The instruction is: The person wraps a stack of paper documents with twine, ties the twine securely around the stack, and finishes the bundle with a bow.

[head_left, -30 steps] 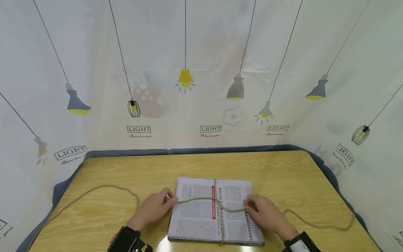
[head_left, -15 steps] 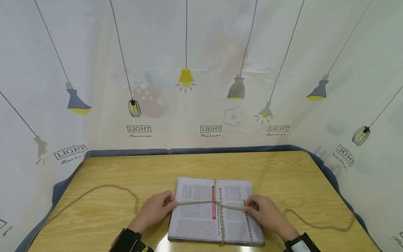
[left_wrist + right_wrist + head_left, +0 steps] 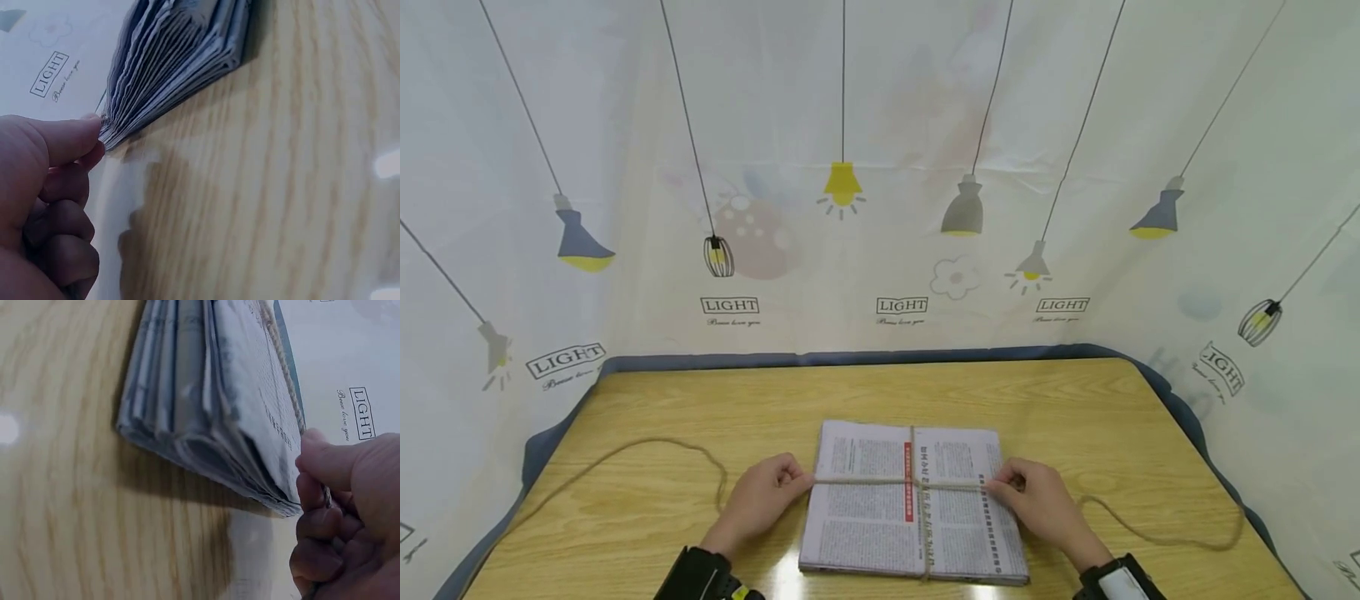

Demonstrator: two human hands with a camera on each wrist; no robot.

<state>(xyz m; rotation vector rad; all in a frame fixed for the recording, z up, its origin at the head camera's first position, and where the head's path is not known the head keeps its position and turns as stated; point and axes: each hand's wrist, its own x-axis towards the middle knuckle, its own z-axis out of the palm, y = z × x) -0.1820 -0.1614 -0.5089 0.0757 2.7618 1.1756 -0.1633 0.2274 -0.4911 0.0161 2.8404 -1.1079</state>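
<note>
A stack of folded newspapers (image 3: 857, 525) lies on the wooden table, its folded edges showing in both wrist views. Tan rope (image 3: 880, 481) runs straight across the top from side to side and crosses a lengthwise strand near the middle. At the left edge of the stack my left hand (image 3: 765, 493) pinches the rope between thumb and forefinger. My right hand (image 3: 1041, 504) pinches it at the right edge; the twisted strand leads into these fingers in the right wrist view. The rope's underside path is hidden.
Loose rope trails from the left hand across the table (image 3: 700, 392) and off its left front edge. Another slack length curves on the right. A white curtain (image 3: 850, 267) printed with lamps hangs behind the table.
The crosswise rope was slack and wavy over the newspapers; now it is pulled straight. My left hand has drawn slightly left, my right hand slightly right.
</note>
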